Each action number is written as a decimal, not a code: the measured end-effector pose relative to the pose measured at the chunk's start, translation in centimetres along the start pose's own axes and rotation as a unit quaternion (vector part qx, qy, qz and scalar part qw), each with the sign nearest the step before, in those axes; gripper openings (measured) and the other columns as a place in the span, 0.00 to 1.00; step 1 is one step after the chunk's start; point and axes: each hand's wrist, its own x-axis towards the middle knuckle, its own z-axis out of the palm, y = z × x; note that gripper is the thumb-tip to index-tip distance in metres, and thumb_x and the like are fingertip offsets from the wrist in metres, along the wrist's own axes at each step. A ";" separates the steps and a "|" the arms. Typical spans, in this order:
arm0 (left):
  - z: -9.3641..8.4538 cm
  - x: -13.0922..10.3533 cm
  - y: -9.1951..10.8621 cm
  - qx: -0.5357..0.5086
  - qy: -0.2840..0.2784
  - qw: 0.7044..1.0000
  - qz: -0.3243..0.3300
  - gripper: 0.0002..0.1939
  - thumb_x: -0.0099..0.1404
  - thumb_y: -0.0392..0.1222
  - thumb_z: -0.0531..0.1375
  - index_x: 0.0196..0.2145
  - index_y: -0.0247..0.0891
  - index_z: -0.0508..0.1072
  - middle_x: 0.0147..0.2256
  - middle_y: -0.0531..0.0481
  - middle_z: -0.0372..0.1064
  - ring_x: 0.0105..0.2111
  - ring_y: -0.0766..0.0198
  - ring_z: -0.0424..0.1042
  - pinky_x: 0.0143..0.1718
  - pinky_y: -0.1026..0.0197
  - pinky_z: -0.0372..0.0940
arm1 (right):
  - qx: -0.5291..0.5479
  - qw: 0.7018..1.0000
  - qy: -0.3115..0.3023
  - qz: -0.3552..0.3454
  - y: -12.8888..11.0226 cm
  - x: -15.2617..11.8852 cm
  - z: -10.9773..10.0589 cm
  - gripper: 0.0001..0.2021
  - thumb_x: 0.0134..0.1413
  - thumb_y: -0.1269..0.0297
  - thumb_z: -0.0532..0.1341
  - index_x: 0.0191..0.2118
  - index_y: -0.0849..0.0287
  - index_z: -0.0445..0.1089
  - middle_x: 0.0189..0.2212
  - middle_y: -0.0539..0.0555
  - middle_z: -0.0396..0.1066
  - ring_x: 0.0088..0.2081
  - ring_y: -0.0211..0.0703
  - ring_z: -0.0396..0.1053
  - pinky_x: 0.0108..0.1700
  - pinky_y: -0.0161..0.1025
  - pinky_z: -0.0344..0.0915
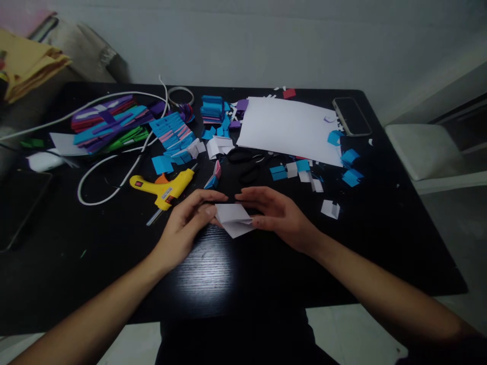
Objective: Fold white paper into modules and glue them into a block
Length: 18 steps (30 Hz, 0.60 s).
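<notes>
Between my hands, just over the table's front half, is a small folded piece of white paper (234,215), partly opened at its crease. My left hand (192,215) pinches its left edge with the thumb on top. At the right edge, my right hand (276,215) has its thumb against the paper and its fingers curved behind. A yellow glue gun (164,190) lies left of my left hand. Just beyond my hands are a small pink and blue folded paper piece (213,176) and black-handled scissors (249,165).
A large white sheet (285,129) lies behind, with a phone (352,116) at the back right. Folded blue pieces (173,134) and bundled coloured strips (110,121) sit at the left. A white cable (114,197) loops there. A white stool (418,149) stands beyond the table's right edge.
</notes>
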 end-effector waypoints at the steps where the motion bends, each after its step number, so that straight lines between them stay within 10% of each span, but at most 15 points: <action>1: 0.1 0.0 0.0 -0.007 -0.005 1.000 -0.006 0.15 0.69 0.48 0.64 0.49 0.38 0.76 0.50 0.43 0.76 0.40 0.58 0.78 0.39 0.59 0.74 | 0.007 1.000 0.004 0.003 0.0 0.1 0.0 0.26 0.49 0.67 0.75 0.55 0.52 0.73 0.57 0.56 0.75 0.61 0.51 0.71 0.64 0.55 0.69; 13: 0.1 0.3 -0.1 -0.132 0.031 0.990 -0.038 0.14 0.60 0.38 0.72 0.44 0.37 0.80 0.52 0.45 0.77 0.43 0.64 0.80 0.47 0.65 0.75 | -0.106 0.991 0.072 -0.034 0.1 -0.1 0.4 0.12 0.63 0.58 0.67 0.50 0.54 0.77 0.57 0.56 0.76 0.57 0.48 0.74 0.63 0.52 0.69; 18: 0.2 0.4 -0.5 -0.117 0.028 0.993 -0.019 0.15 0.58 0.36 0.73 0.43 0.38 0.78 0.52 0.46 0.76 0.47 0.61 0.80 0.49 0.64 0.75 | -0.073 0.995 0.058 -0.031 0.6 -0.1 0.3 0.21 0.52 0.63 0.74 0.52 0.53 0.75 0.56 0.56 0.76 0.57 0.51 0.75 0.60 0.52 0.73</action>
